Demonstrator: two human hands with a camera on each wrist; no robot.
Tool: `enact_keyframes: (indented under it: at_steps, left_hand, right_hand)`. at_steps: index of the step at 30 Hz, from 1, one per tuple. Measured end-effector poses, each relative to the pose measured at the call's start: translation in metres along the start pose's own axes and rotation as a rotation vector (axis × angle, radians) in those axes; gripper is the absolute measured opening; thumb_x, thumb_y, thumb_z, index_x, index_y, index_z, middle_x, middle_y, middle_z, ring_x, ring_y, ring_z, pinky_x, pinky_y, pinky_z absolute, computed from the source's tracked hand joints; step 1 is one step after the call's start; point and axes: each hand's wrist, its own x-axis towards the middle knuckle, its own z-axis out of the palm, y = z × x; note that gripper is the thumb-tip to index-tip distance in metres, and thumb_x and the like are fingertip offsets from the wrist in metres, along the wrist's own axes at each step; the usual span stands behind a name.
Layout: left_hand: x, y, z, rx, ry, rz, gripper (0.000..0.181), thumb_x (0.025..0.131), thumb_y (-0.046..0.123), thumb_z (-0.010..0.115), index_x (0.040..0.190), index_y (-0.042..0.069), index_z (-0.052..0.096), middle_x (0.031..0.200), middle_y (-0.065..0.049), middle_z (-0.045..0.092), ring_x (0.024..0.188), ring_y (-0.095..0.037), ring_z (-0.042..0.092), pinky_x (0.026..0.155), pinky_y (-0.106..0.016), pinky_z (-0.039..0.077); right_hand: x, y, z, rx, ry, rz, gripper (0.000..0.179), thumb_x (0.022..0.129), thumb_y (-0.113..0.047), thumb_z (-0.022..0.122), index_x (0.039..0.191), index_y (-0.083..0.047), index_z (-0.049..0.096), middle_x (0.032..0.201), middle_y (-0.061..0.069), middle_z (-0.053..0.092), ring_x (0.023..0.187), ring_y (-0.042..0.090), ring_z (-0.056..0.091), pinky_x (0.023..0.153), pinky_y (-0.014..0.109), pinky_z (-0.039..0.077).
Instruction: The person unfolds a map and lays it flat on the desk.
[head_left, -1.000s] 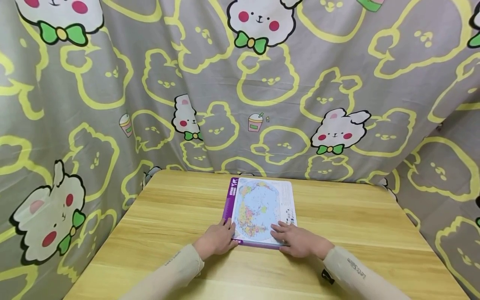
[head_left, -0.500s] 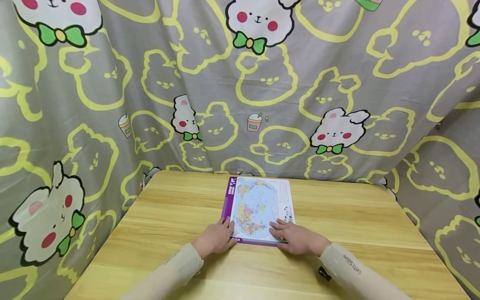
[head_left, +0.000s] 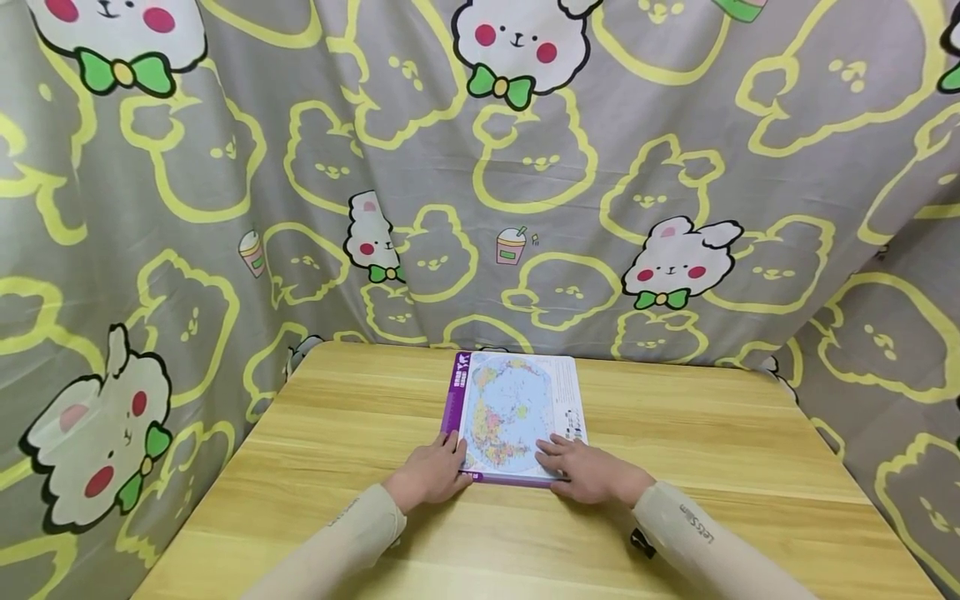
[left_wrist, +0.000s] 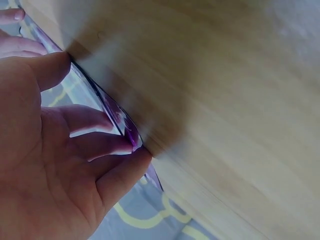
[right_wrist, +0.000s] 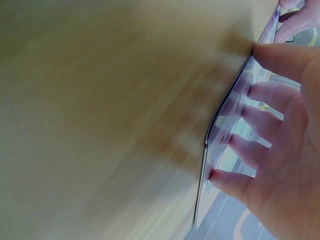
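A flat world map board (head_left: 517,400) with a purple strip down its left side lies on the wooden table (head_left: 360,408), face up. My left hand (head_left: 429,472) is at its near left corner, fingers on the left side and thumb at the near edge. In the left wrist view, the little finger and thumb meet the board's rim (left_wrist: 112,107). My right hand (head_left: 596,472) lies over the near right corner. The right wrist view shows its spread fingertips resting on the glossy surface (right_wrist: 232,112), with the thumb at the near edge.
A grey curtain (head_left: 555,175) with yellow and white rabbit drawings hangs behind the table and at both sides. Something small and black (head_left: 642,543) shows under the right sleeve (head_left: 697,533). The board lies close to the table's far edge.
The map board has shifted slightly to the left and away from me. Both hands have moved along with it, the right hand a little further left. Their hold on the corners looks the same.
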Motion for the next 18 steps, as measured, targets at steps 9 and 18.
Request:
enact_keyframes:
  at_steps: [9, 18]
  left_hand:
    - [-0.0003, -0.0021, -0.0039, -0.032, -0.003, -0.007, 0.063, 0.096, 0.045, 0.048, 0.140, 0.000, 0.043, 0.145, -0.021, 0.037, 0.133, -0.037, 0.034, 0.097, -0.045, 0.044]
    - [-0.0015, -0.0049, -0.0029, -0.055, 0.001, 0.011, 0.063, 0.096, 0.045, 0.049, 0.140, 0.001, 0.043, 0.145, -0.021, 0.037, 0.133, -0.038, 0.035, 0.099, -0.046, 0.042]
  right_hand:
    - [0.0029, 0.0006, -0.0001, -0.003, 0.009, -0.002, 0.050, 0.097, -0.026, 0.053, 0.140, -0.002, 0.044, 0.149, 0.016, 0.033, 0.136, 0.040, 0.026, 0.107, 0.057, 0.026]
    - [0.0026, -0.0018, -0.0016, 0.007, 0.006, 0.008, 0.050, 0.097, -0.026, 0.053, 0.140, -0.002, 0.045, 0.149, 0.016, 0.034, 0.136, 0.040, 0.026, 0.106, 0.057, 0.026]
